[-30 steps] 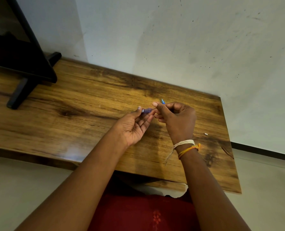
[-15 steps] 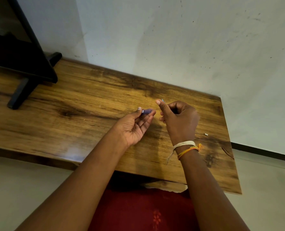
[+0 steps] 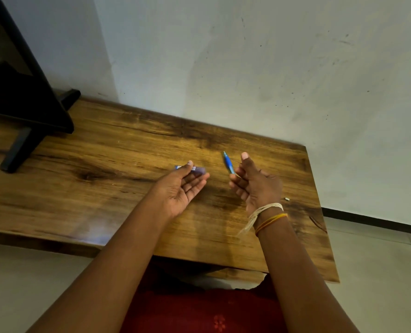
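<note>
Two parts, near: left hand (image 3: 182, 188) pinches a small purple plastic piece (image 3: 198, 168); right hand (image 3: 257, 186) clasps a slim blue pen (image 3: 228, 164) beside it, tip pointing away.

Left grip (image 3: 180, 188) palm-up, right grip (image 3: 257, 188) curled.

Small piece (image 3: 198, 168) in left hand (image 3: 182, 186), pen (image 3: 228, 165) in right hand (image 3: 256, 186) — both above table (image 3: 103, 188), stand (image 3: 26, 109) at far left

Left grip (image 3: 182, 186) pinches a purple piece (image 3: 199, 169); right grip (image 3: 257, 186) holds a blue pen (image 3: 228, 163).
</note>
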### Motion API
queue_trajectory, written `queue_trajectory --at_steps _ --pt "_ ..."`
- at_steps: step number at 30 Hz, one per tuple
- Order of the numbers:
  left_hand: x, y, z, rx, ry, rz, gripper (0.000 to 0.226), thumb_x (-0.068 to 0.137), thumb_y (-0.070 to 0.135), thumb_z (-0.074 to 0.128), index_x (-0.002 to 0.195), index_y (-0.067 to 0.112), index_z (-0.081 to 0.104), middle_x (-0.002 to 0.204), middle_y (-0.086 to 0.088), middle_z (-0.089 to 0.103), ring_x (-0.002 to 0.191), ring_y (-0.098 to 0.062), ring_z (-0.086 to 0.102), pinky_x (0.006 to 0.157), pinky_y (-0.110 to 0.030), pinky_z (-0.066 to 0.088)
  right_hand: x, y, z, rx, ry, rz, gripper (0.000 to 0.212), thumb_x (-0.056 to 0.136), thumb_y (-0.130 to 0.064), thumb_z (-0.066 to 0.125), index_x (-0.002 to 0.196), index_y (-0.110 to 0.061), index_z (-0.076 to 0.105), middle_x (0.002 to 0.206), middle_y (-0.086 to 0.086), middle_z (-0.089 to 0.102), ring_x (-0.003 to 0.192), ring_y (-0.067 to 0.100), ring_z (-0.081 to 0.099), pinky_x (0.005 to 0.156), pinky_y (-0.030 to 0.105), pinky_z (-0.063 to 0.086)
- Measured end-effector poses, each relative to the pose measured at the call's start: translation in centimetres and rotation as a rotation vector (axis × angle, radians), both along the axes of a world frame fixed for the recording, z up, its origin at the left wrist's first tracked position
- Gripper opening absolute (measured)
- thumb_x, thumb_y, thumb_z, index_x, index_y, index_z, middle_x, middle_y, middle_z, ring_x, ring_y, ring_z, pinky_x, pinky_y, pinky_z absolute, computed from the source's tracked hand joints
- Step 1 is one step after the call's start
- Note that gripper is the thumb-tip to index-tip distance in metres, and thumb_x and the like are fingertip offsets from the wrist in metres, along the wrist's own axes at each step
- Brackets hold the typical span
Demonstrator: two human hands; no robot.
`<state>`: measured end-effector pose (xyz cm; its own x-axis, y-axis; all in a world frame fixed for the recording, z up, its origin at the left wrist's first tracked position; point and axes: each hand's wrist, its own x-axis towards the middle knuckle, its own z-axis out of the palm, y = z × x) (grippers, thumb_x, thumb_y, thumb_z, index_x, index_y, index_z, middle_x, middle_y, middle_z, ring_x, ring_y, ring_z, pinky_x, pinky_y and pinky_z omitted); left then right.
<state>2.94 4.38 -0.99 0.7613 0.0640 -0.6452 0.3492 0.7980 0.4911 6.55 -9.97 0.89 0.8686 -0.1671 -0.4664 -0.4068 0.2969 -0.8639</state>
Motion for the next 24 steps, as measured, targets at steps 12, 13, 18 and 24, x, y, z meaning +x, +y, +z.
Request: queue_trajectory --at_steps 12,13,18,24 --pt "-0.5 1.1 -0.3 0.54 0.084 -0.215 0.017 0.089 0.015 0.064 0.092 -0.002 0.063 0.077 -0.015 0.069 0.045 -0.01 0.066 0.046 -0.02 0.055 -0.1 0.2 -0.4 0.05 0.072 0.09 0.022 0.081 -0.022 0.076 0.082 -0.005 0.063 0.061 0.004 0.068 0.046 0.012 0.066 0.046 0.025 0.057" --pt "-0.6 1.2 -0.3 0.547 0.092 -0.225 0.017 0.091 0.015 0.061 0.091 -0.002 0.063 0.076 -0.015 0.068 0.044 -0.011 0.066 0.047 -0.02 0.055 -0.1 0.3 -0.4 0.046 0.074 0.092 0.022 0.081 -0.022 0.076 0.081 -0.005 0.063 0.06 0.004 0.068 0.046 0.012 0.066 0.046 0.025 0.057" --pt "-0.6 1.5 -0.3 0.577 0.136 -0.244 0.02 0.096 0.015 0.053 0.094 -0.004 0.06 0.074 -0.017 0.066 0.053 -0.019 0.067 0.046 -0.023 0.055 0.0 0.6 -0.5 0.037 0.077 0.108 0.021 0.081 -0.024 0.076 0.08 -0.007 0.063 0.061 0.003 0.067 0.046 0.011 0.065 0.046 0.024 0.057" --pt "-0.4 1.6 -0.7 0.673 0.152 -0.28 0.016 0.089 0.015 0.064 0.084 0.0 0.063 0.067 -0.012 0.063 0.045 -0.015 0.063 0.043 -0.021 0.052 0.1 0.6 -0.7 0.023 0.071 0.111 0.026 0.079 -0.024 0.077 0.09 -0.004 0.064 0.06 0.003 0.069 0.047 0.012 0.066 0.046 0.025 0.056"
